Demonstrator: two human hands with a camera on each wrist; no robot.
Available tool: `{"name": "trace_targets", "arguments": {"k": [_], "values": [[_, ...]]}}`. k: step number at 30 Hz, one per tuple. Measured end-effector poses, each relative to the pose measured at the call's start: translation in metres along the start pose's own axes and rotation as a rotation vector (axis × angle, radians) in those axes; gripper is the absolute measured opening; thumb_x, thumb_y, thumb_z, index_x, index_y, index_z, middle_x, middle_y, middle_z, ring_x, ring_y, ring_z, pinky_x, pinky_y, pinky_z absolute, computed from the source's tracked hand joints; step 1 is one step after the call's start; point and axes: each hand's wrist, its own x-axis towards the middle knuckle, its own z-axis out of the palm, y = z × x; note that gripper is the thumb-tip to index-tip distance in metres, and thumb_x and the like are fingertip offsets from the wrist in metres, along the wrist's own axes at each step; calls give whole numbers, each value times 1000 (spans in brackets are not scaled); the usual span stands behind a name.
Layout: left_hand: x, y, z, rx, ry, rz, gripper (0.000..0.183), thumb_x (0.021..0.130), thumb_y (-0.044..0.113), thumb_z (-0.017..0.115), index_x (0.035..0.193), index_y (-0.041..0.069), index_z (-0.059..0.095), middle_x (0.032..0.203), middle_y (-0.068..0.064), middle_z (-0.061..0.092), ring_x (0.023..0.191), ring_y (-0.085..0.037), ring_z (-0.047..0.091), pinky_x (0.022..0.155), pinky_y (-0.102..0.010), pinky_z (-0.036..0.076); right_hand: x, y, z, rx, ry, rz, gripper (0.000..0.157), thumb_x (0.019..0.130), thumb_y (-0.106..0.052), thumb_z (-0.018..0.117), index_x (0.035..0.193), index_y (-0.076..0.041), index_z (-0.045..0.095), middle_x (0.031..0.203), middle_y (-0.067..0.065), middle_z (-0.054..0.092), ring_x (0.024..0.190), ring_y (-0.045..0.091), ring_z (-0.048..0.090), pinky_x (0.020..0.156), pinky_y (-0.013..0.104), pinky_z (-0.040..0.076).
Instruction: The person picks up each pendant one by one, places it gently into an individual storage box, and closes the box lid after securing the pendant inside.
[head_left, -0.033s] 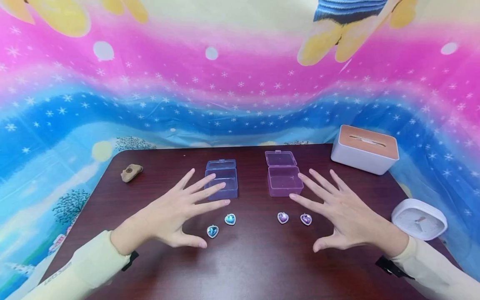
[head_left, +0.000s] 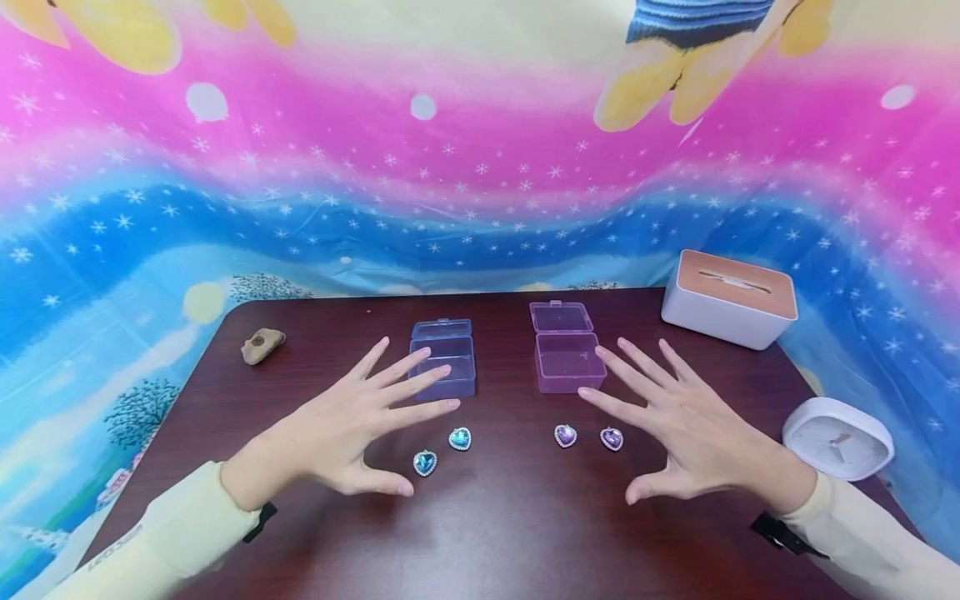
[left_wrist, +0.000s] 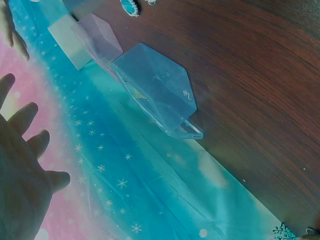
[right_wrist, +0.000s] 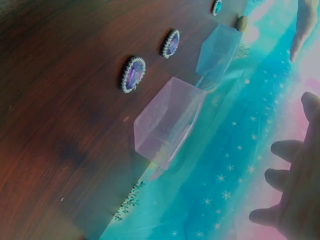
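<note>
My left hand (head_left: 341,425) is spread flat above the table, fingers straight and apart, holding nothing. Its fingertips overlap the blue see-through box (head_left: 453,379) in the head view, hiding part of it. Nearby lie two blue heart-shaped gems with pearly rims, one nearer (head_left: 425,463) and one farther (head_left: 460,438). My right hand (head_left: 693,425) is likewise spread and holds nothing, its fingertips beside the pink see-through box (head_left: 570,379). Two purple heart gems, a left one (head_left: 566,436) and a right one (head_left: 612,439), lie in front of that box. Both boxes have their lids swung back.
A white tissue box (head_left: 727,304) with a tan top stands at the back right. In front of it is a white clock (head_left: 838,439). A small brown stone-like piece (head_left: 262,345) lies at the back left. Patterned cloth (head_left: 480,167) hangs behind the dark wooden table (head_left: 495,533).
</note>
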Motion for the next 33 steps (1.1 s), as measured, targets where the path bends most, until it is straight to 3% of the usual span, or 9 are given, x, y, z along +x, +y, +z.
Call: {"name": "trace_targets", "arguments": {"k": [5, 12, 19, 23, 28, 33], "values": [[0, 0, 2, -6, -3, -1, 91, 86, 78, 57, 161, 33, 33, 172, -1, 25, 161, -33, 19, 117, -75, 14, 0, 0, 0, 2, 2, -1, 104, 81, -97, 22, 158, -30, 42, 169, 15, 29, 158, 42, 22, 128, 57, -6], [-1, 0, 3, -14, -11, -9, 91, 85, 78, 58, 161, 34, 33, 172, -1, 25, 161, -33, 18, 118, -75, 13, 1, 0, 1, -1, -1, 0, 103, 81, -97, 22, 158, -31, 41, 170, 13, 27, 156, 43, 25, 120, 72, 14], [-2, -1, 5, -14, -5, -9, 91, 86, 78, 57, 161, 33, 33, 172, -1, 26, 161, -33, 18, 117, -75, 14, 1, -1, 2, 9, 3, -8, 104, 81, -98, 25, 158, -31, 42, 170, 13, 28, 156, 42, 26, 125, 67, 8], [-3, -3, 7, -24, -2, -23, 92, 85, 76, 60, 161, 32, 33, 172, -2, 26, 161, -33, 19, 118, -75, 14, 1, -2, 3, 11, 1, -4, 104, 80, -98, 25, 158, -31, 41, 170, 13, 29, 154, 43, 29, 119, 73, 17], [-7, -6, 8, -29, -12, -67, 93, 84, 73, 65, 161, 33, 32, 172, -1, 26, 160, -33, 20, 119, -74, 17, 2, -1, 4, 16, -4, -9, 104, 80, -98, 25, 158, -31, 40, 170, 13, 29, 153, 45, 31, 118, 73, 17], [-8, -6, 8, -27, -5, -63, 92, 85, 74, 62, 162, 33, 32, 172, 0, 25, 161, -31, 20, 119, -73, 16, 3, 1, 4, 13, 1, -15, 104, 80, -98, 25, 158, -31, 41, 169, 15, 30, 153, 44, 30, 119, 72, 17]]}}
